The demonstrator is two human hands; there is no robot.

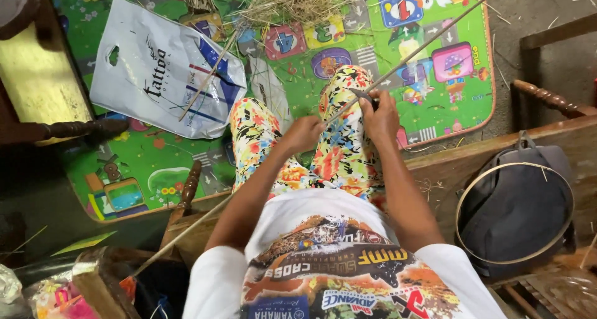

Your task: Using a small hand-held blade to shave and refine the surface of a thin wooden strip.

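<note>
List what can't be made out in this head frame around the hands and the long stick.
- Left hand: fingers curled under, so its grip on the long thin stick is hidden.
- Right hand: the dark tool it holds is mostly covered; kind unclear.
- Stick's near end: lost behind the left arm.
- White plastic bag: contents not visible.
- Ring on the dark backpack: material unclear.

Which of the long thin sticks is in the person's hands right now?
The long stick slanting up right from the hands; the other stick lies untouched across the white bag.
</note>
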